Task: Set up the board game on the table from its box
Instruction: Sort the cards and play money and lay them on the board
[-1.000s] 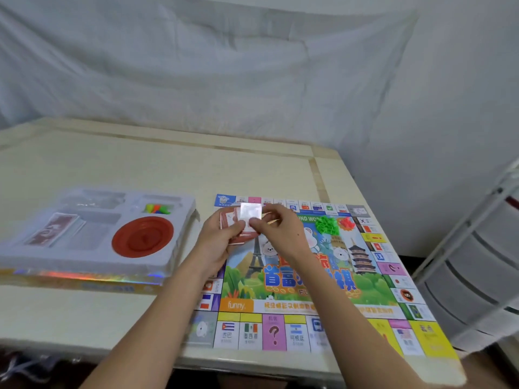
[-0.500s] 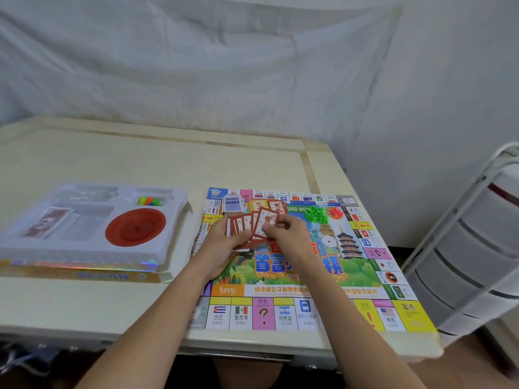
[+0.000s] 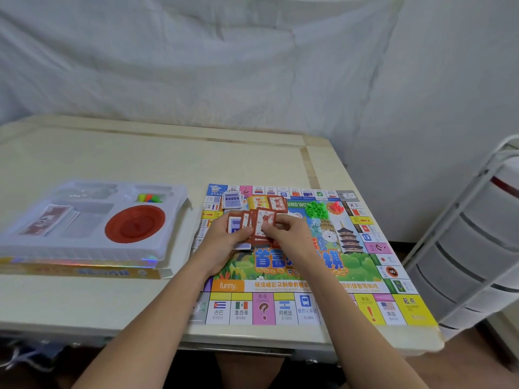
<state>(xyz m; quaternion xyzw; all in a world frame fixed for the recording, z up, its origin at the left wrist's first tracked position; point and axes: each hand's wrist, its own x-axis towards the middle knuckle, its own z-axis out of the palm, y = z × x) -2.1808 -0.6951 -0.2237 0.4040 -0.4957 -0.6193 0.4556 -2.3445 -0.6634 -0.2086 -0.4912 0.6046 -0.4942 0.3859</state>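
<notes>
Board game pieces are partly out: the game board (image 3: pixel 303 265) lies open and flat on the right half of the table (image 3: pixel 140 153), so that step looks done. Both hands work above its upper middle. The left hand (image 3: pixel 224 242) holds a fan of red-backed cards (image 3: pixel 254 224), fingers curled round their lower edges, and the right hand (image 3: pixel 283 234) pinches the front card of that fan, seemingly sorting it or drawing it off. On the board just beyond the hands lie a blue-backed card stack (image 3: pixel 232 199), a yellow card pile (image 3: pixel 256 203) and a lone red card (image 3: pixel 276 204); a heap of green houses (image 3: pixel 316 210) and a smaller red heap (image 3: pixel 336 207) sit to their right, near each other.

Left of the board and just beside it, the plastic insert tray (image 3: pixel 174 248) rests on the yellow box (image 3: pixel 84 272). Its compartments hold banknotes (image 3: pixel 49 219) at the left, a red round dish (image 3: pixel 134 227) at the front right, and a few bright pawns (image 3: pixel 148 197) in a small slot behind; a clear bag at the back left is too faint to read. By my judgement, the money, pawns and dish have yet to come out, and the held cards need placing
</notes>
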